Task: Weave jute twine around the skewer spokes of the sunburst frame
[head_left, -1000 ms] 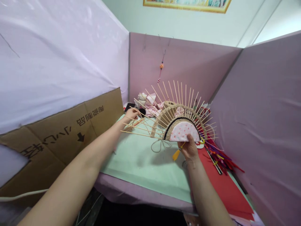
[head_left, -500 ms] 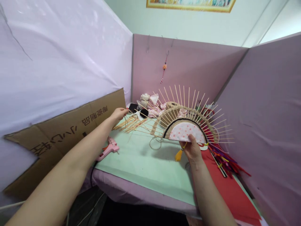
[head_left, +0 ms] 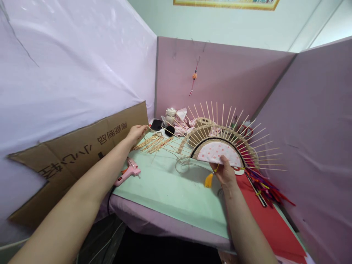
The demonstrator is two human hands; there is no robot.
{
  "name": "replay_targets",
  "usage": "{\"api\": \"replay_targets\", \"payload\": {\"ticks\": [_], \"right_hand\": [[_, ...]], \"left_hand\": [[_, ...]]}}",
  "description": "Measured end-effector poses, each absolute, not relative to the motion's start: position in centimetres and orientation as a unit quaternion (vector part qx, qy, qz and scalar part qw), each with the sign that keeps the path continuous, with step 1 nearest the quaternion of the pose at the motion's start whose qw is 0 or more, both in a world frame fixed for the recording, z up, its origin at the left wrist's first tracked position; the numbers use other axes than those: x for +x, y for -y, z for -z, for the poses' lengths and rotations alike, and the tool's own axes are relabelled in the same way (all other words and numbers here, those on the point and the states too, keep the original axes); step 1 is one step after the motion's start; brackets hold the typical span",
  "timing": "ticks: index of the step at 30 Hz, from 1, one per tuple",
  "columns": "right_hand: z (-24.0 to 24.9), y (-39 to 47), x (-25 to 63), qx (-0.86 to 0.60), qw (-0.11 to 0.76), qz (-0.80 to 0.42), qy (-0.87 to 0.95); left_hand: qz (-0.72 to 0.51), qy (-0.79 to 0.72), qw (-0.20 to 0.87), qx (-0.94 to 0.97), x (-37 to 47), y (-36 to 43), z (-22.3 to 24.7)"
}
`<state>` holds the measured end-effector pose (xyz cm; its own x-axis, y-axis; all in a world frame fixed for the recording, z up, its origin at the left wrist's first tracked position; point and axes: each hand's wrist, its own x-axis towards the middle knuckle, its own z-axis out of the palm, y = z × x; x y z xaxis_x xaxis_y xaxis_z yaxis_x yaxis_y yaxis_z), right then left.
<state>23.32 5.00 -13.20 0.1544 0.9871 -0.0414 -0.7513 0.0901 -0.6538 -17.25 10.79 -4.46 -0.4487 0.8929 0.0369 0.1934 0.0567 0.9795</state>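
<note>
My right hand (head_left: 226,173) grips the lower edge of a half-round fan (head_left: 218,153), thumb on its white, pink-spotted cloth. Thin wooden sticks radiate from the fan, and a band of woven twine crosses them. Below that hand dangles a yellow tassel (head_left: 208,180). At the far left of the table my left hand (head_left: 136,134) is closed, with its fingertips pinched on twine (head_left: 162,143) that stretches toward the fan's left side. Part of the twine lies in loose loops under the fan's left corner. Loose wooden sticks (head_left: 154,145) lie just right of my left hand.
A pink glue gun (head_left: 128,172) rests near the table's left edge, beside leaning cardboard (head_left: 79,154). Behind the fan are a twine roll (head_left: 204,123), a jar (head_left: 170,114) and pink cloth. Red paper (head_left: 264,220) and colourful pipe cleaners (head_left: 271,190) lie at right.
The fan has turned slightly clockwise, its right sticks dipping lower. The twine near my left hand hangs in a different curve. The whole view has shifted slightly.
</note>
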Motion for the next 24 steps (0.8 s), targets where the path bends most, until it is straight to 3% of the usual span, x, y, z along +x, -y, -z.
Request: {"api": "replay_targets", "payload": {"ticks": [15, 24], "right_hand": [[13.0, -4.7, 22.9, -0.304, 0.699, -0.613, 0.209], [13.2, -4.7, 23.0, -0.283, 0.675, -0.635, 0.248]], "left_hand": [[-0.580, -0.629, 0.280, 0.435, -17.3, -10.5, 3.8], [-0.545, -0.640, 0.339, 0.423, -16.4, -11.9, 4.2]]}}
